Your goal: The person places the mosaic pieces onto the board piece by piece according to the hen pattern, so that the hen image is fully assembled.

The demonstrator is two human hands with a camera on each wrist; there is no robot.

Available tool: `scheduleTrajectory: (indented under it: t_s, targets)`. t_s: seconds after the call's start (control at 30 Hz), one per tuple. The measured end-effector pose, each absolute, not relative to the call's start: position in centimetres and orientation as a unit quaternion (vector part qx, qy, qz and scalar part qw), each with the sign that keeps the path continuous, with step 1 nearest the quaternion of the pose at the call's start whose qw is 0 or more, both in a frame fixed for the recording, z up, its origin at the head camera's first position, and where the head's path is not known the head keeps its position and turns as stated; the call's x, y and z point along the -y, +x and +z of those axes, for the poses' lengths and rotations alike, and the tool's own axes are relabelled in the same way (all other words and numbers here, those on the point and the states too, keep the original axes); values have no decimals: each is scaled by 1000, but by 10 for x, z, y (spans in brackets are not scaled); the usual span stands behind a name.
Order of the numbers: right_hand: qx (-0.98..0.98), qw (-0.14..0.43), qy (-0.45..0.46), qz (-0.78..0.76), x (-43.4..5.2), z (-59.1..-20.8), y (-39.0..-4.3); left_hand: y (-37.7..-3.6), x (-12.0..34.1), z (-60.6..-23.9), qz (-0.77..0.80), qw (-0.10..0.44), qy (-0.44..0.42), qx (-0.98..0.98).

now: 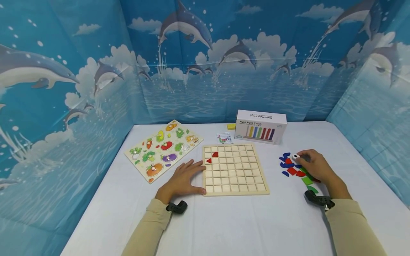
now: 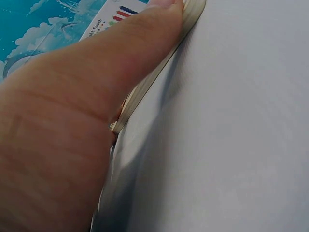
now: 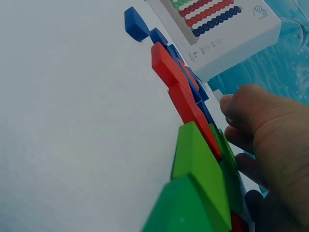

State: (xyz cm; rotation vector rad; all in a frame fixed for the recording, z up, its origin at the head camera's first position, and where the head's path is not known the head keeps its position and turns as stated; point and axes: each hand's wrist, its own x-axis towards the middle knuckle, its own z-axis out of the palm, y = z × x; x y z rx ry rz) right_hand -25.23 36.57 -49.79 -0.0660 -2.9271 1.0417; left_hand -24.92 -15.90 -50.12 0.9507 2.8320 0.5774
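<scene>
My left hand (image 1: 185, 178) lies at the left side of a wooden grid board (image 1: 236, 193), fingers spread, thumb at the near left corner. The left wrist view shows that thumb (image 2: 130, 48) against the board's edge. A red quarter-circle piece (image 1: 215, 154) and a red triangle (image 1: 209, 160) sit in the board's left squares. Over a scatter of coloured pieces on the right, my right hand (image 1: 317, 166) pinches a small white piece with a black dot (image 1: 295, 156). Below it lie blue, red and green pieces (image 1: 306, 181), partly hidden by the hand.
A printed pattern card (image 1: 224, 138) lies behind the board, near a yellow block (image 1: 231, 126). The white toy box (image 1: 261, 128) stands at the back. A vegetable puzzle board (image 1: 164, 149) lies at the left. Dolphin-print cloth (image 1: 205, 89) hangs around the white table (image 1: 237, 227).
</scene>
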Motion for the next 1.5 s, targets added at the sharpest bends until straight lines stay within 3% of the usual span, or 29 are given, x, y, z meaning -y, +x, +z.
scheduleTrajectory:
  t_s: [0.7, 1.03, 1.33, 1.5]
  targets:
    - [947, 70, 70, 306, -315, -468, -260, -247, 158, -500, 195, 44, 314, -928]
    - [922, 102, 194, 320, -268, -465, -269, -246, 159, -499, 196, 48, 310, -929]
    - [902, 34, 226, 367, -215, -466, -282, -248, 159, -499, 194, 53, 313, -928]
    - [888, 24, 261, 377, -188, -471, -291, -247, 159, -498, 197, 53, 314, -927]
